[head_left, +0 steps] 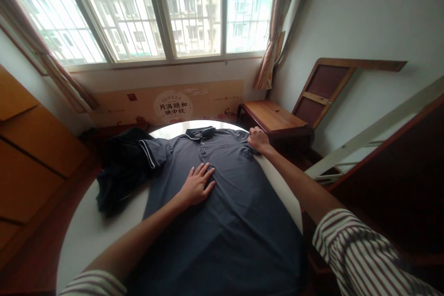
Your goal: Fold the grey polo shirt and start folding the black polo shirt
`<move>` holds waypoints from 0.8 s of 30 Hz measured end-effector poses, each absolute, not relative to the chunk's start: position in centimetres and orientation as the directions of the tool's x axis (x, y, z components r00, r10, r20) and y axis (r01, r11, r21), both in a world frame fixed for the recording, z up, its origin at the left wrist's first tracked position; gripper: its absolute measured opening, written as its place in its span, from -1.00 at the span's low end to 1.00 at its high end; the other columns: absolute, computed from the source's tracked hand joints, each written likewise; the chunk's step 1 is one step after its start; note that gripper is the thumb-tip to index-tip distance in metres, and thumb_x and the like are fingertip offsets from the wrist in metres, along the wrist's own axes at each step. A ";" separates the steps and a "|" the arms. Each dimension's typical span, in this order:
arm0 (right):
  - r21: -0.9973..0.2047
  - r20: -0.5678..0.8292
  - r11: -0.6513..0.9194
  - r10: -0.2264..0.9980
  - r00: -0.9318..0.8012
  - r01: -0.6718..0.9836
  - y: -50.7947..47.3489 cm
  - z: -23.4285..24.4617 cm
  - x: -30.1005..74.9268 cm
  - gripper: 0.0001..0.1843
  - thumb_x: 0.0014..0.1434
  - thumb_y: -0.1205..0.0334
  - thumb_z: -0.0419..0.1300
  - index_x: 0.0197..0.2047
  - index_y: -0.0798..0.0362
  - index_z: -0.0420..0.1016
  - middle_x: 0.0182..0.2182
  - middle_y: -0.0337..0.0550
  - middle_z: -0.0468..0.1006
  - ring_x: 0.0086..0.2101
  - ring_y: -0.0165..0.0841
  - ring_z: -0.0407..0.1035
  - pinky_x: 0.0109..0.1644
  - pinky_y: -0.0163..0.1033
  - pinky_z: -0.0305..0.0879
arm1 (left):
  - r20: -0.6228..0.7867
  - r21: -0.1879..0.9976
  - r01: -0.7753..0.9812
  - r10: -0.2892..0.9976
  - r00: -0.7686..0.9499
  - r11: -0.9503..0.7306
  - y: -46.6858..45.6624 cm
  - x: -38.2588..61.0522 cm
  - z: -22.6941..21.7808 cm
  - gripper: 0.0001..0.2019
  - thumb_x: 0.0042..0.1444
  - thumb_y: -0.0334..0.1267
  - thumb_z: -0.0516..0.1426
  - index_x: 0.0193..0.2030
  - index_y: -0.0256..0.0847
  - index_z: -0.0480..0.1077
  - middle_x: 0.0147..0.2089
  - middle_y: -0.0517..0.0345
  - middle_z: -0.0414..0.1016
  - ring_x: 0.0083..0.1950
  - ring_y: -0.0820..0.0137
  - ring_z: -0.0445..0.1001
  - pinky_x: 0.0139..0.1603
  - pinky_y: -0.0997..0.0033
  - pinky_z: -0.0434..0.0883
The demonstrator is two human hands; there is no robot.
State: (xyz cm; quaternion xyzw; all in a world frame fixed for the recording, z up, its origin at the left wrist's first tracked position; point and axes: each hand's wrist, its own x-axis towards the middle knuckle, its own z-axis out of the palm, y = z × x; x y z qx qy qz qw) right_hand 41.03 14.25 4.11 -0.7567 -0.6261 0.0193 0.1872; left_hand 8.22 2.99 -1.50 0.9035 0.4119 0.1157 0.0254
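Dark clothing heap [121, 171] blocks left hand [197, 186] sideways; wooden bench [272, 115] beyond right hand [258, 139].

Round white table [85, 240], pale smooth top, under both my hands. Grey polo shirt [236, 203] lies flat on it, front up, collar away from me. My left hand [196, 186] is spread open on the shirt's chest; my right hand [258, 141] is curled at the shirt's far shoulder, close to the table's rim. Dark crumpled cloth [121, 180] lies on the table left of my left hand, touching the shirt's sleeve.
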 end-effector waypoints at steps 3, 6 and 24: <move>-0.273 0.162 0.050 0.987 -0.005 0.961 17.0 4.3 36.9 -0.75 0.26 0.27 0.14 -0.03 0.09 0.53 0.05 0.03 0.50 0.05 -0.22 0.39 0.14 -0.27 0.23 | 0.248 0.185 0.716 0.737 0.629 -0.673 3.6 8.3 -1.2 -0.53 0.35 -0.06 -0.04 0.34 -0.09 0.22 0.39 -0.01 0.20 0.40 0.13 0.16 0.39 -0.05 0.13; -0.260 0.112 0.145 0.987 -0.119 0.955 20.1 3.9 33.3 -0.71 0.31 0.16 0.16 0.04 0.07 0.49 0.07 -0.03 0.49 0.04 -0.23 0.39 0.16 -0.10 0.28 | 0.322 0.263 0.738 0.778 0.540 -0.621 7.2 8.0 -0.4 -0.62 0.34 -0.27 -0.09 0.22 -0.22 0.33 0.22 -0.06 0.37 0.21 0.28 0.39 0.29 0.26 0.31; -0.214 0.021 -0.004 1.000 0.009 0.977 24.0 -1.0 29.4 -0.33 0.35 -0.18 -0.21 0.43 -0.17 0.05 0.44 -0.06 -0.07 0.38 0.05 -0.26 0.31 0.44 -0.39 | 0.007 0.170 0.982 0.997 0.082 -0.082 25.6 3.8 -1.1 -0.36 0.29 0.09 -0.18 0.46 -0.05 0.03 0.53 0.04 -0.17 0.51 0.06 -0.18 0.40 -0.30 -0.15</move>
